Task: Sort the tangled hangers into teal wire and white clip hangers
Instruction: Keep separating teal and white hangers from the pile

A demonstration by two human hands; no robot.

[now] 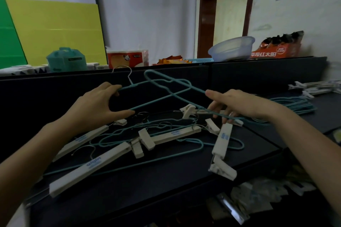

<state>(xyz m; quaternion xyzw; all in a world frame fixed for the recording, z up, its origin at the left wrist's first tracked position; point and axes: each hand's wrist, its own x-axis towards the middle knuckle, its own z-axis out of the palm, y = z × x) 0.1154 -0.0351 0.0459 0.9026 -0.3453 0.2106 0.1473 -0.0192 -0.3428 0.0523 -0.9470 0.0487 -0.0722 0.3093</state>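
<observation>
Dark table point(140, 195) fills the lower frame, with blurred shelf clutter under its front edge at lower right. At centre frame on the table I see the tangled pile point(147, 140). Its white clip hangers point(92, 164) are flat off-white bars with blue print, end clips and silver hooks. Its teal wire hangers point(184, 141) are thin coated loops threaded over and under them.

Above the pile, two raised teal wire hangers point(173, 94) cross in the air, one with a bare silver hook on top. Left hand point(96, 105), left of centre, grips one hanger's looped end, fingers on the upper wire and thumb on the lower. Right hand point(238, 105), right of centre, has its fingers curled down round the other's long wire, thumb straight out. I cannot tell if it also grips the white bar hanging below it.

Further right a teal stack point(295, 105) lies flat, with a white clip stack point(317, 86) at the right edge. On the ledge behind sit a teal container point(64, 59), tissue pack point(127, 59), blue basin point(232, 48) and orange snack bag point(278, 49). Yellow board point(55, 29) upper left, doorway point(227, 11) upper right.
</observation>
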